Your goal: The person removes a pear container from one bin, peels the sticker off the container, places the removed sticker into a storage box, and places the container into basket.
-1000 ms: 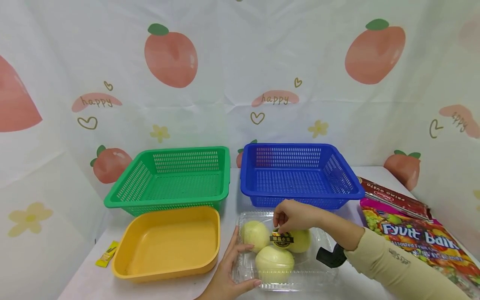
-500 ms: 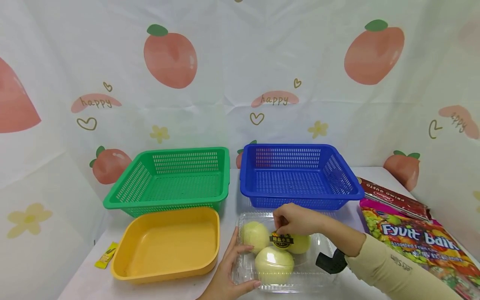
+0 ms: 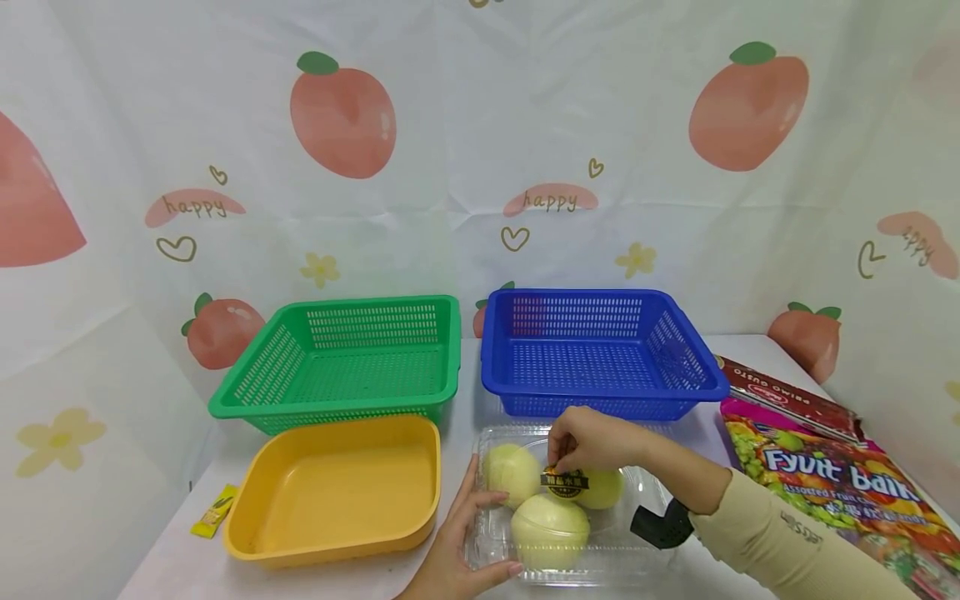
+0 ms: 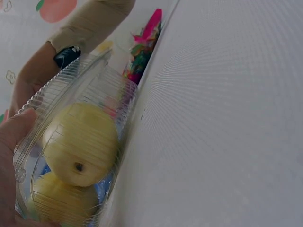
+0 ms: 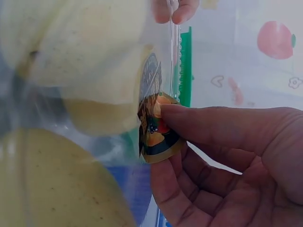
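Folded farther down, I saw, was the glossy black-and-gold sticker [image 3: 568,487], right hand [image 3: 600,440] pinched it, left hand [image 3: 460,546], half-spread, gripped ribbed clear-plastic clamshell [image 3: 626,542], smooth round pale-yellow fruits [image 3: 550,532] inside.

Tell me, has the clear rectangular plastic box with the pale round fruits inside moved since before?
No, not in any direction: in the head view, the clear plastic box sits in the same spot, in front of the blue perforated plastic basket.

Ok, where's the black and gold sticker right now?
In the head view, the sticker is low, right of centre, on the clear container, above the pale fruit, its far edge pinched by the right hand.
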Demonstrator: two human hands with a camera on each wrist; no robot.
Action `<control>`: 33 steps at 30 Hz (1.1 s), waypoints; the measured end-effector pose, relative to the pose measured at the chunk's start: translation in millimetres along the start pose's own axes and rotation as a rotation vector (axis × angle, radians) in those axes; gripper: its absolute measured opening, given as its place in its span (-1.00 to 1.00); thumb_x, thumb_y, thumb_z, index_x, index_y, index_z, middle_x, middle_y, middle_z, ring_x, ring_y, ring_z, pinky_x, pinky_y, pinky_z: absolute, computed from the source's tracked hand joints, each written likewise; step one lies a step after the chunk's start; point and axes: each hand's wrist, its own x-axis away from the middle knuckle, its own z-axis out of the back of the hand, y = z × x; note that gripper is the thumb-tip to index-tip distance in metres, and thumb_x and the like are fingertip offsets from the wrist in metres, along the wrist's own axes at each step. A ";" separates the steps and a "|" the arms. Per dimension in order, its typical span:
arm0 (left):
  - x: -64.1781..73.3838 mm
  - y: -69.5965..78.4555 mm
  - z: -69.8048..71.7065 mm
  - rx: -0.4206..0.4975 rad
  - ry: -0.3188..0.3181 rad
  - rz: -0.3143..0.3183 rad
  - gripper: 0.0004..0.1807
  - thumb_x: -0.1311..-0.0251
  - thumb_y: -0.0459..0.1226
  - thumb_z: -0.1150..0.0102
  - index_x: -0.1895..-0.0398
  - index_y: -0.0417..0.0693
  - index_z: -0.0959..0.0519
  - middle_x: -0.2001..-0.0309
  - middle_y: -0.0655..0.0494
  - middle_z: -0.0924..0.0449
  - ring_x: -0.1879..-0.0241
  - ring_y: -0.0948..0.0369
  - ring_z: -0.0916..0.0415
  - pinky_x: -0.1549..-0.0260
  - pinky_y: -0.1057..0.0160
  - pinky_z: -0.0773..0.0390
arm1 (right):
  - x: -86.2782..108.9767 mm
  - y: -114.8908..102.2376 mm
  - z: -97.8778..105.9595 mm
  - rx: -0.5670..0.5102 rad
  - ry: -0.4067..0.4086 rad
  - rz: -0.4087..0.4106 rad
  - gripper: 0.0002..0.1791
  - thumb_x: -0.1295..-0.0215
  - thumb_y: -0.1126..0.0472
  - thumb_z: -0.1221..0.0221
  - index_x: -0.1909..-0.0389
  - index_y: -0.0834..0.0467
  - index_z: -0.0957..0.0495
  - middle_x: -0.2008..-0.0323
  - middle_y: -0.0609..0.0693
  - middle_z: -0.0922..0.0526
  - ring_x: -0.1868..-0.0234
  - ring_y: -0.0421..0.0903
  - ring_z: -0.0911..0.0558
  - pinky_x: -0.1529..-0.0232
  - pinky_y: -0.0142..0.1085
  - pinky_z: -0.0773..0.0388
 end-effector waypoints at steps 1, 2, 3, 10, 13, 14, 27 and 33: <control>-0.1 -0.1 -0.3 0.000 -0.001 0.001 -0.36 0.07 -0.24 -0.41 -0.13 0.13 -0.38 -0.48 -0.23 0.34 -0.45 -0.07 0.29 -0.36 0.13 0.03 | 0.4 0.6 -0.1 -0.009 -0.001 -0.001 -0.93 -0.09 0.38 -0.25 0.53 0.21 -0.59 0.53 -0.10 -0.63 0.51 -0.40 -0.48 0.44 -0.51 -0.52; -0.2 -0.1 -0.6 0.001 -0.002 0.002 -0.36 0.07 -0.23 -0.41 -0.14 0.13 -0.38 -0.48 -0.23 0.34 -0.45 -0.07 0.28 -0.36 0.13 0.03 | 0.9 1.3 -0.2 -0.019 -0.003 -0.007 -0.92 -0.09 0.39 -0.25 0.53 0.20 -0.58 0.53 -0.11 -0.62 0.51 -0.40 -0.48 0.44 -0.51 -0.52; -0.4 -0.1 -0.9 0.002 -0.003 0.005 -0.36 0.08 -0.23 -0.42 -0.14 0.13 -0.37 -0.48 -0.23 0.35 -0.45 -0.06 0.29 -0.36 0.11 0.04 | 1.3 1.8 -0.2 -0.033 -0.005 -0.014 -0.91 -0.10 0.39 -0.24 0.54 0.20 -0.57 0.53 -0.11 -0.61 0.51 -0.39 -0.47 0.44 -0.50 -0.51; 0.1 2.0 -0.8 0.026 -0.007 0.049 -0.35 0.09 -0.20 -0.42 -0.14 0.14 -0.38 -0.50 -0.09 0.36 -0.44 0.26 0.34 -0.36 0.23 0.07 | 4.5 5.0 -0.5 -0.071 -0.001 -0.014 -0.89 -0.11 0.36 -0.24 0.53 0.20 -0.51 0.55 -0.14 -0.54 0.52 -0.36 -0.42 0.48 -0.49 -0.48; -0.1 2.2 -0.2 0.017 -0.013 0.057 -0.35 0.09 -0.19 -0.42 -0.14 0.15 -0.37 -0.50 -0.08 0.37 -0.45 0.13 0.33 -0.36 0.09 0.06 | 5.9 7.5 -0.8 -0.112 0.002 -0.004 -0.90 -0.11 0.35 -0.24 0.52 0.21 -0.51 0.55 -0.13 -0.54 0.52 -0.36 -0.43 0.48 -0.49 -0.48; -0.3 2.3 0.0 0.019 -0.015 0.069 -0.35 0.09 -0.19 -0.43 -0.13 0.16 -0.38 -0.50 -0.07 0.37 -0.45 0.08 0.32 -0.36 0.07 0.06 | 6.5 8.3 -0.8 -0.128 0.000 0.001 -0.90 -0.11 0.35 -0.24 0.52 0.22 -0.51 0.55 -0.13 -0.54 0.52 -0.36 -0.44 0.49 -0.49 -0.48; -2.4 2.8 0.4 0.052 -0.032 0.100 -0.35 0.09 -0.25 -0.42 -0.14 0.12 -0.37 -0.50 -0.10 0.39 -0.43 -0.17 0.33 -0.31 -0.22 0.07 | 8.1 21.4 -2.0 -0.350 -0.007 0.004 -0.86 -0.11 0.34 -0.24 0.46 0.36 -0.53 0.47 -0.01 -0.64 0.49 -0.34 -0.50 0.47 -0.51 -0.48; -2.1 3.4 0.7 0.048 -0.031 0.097 -0.35 0.09 -0.27 -0.42 -0.13 0.13 -0.38 -0.49 -0.15 0.38 -0.42 -0.22 0.31 -0.26 -0.32 0.08 | 8.6 27.0 -2.9 -0.409 -0.006 0.037 -0.81 -0.12 0.32 -0.25 0.44 0.43 -0.53 0.48 -0.11 -0.61 0.50 -0.36 -0.49 0.48 -0.52 -0.45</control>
